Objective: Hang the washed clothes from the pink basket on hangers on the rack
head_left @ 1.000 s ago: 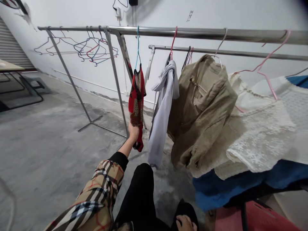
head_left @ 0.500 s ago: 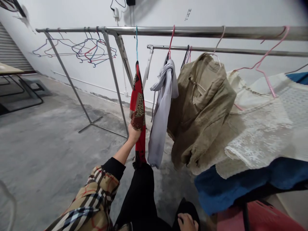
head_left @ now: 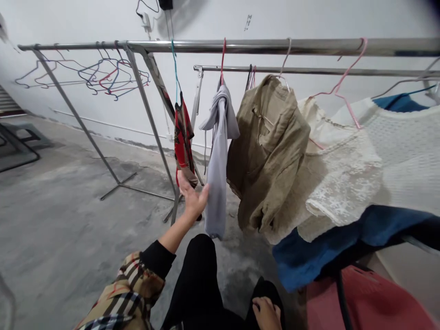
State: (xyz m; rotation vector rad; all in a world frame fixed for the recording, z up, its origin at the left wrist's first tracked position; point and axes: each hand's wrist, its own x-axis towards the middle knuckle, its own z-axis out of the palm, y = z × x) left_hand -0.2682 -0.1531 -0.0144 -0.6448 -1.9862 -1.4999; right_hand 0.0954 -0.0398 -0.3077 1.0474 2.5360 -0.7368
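Observation:
My left hand (head_left: pixel 193 197) is open, its thumb and fingers spread, at the lower part of a red patterned garment (head_left: pixel 183 140). The fingertips seem to touch the garment's lower edge, and the thumb lies close to a pale grey garment (head_left: pixel 217 174). A turquoise hanger (head_left: pixel 175 64) carries the red garment, and a red hanger (head_left: pixel 223 59) the grey one; both hooks hang on the metal rail (head_left: pixel 257 46). Down at the bottom, my right hand (head_left: pixel 266 313) rests on my black-clad right leg, fingers laid loosely over it, holding nothing visible.
To the right hang a brown shirt (head_left: pixel 271 151), a cream lace top (head_left: pixel 343 169) and a white knit top (head_left: pixel 409 146). Bare hangers (head_left: pixel 113 78) are on the rail's left part. A rack leg (head_left: pixel 151 119) stands beyond my left hand. A red bag-like item (head_left: pixel 374 302) is low right.
My left hand has let go of the red garment and spread its fingers. The garment has swung and turned. The view has shifted right; my right hand stays on the leg.

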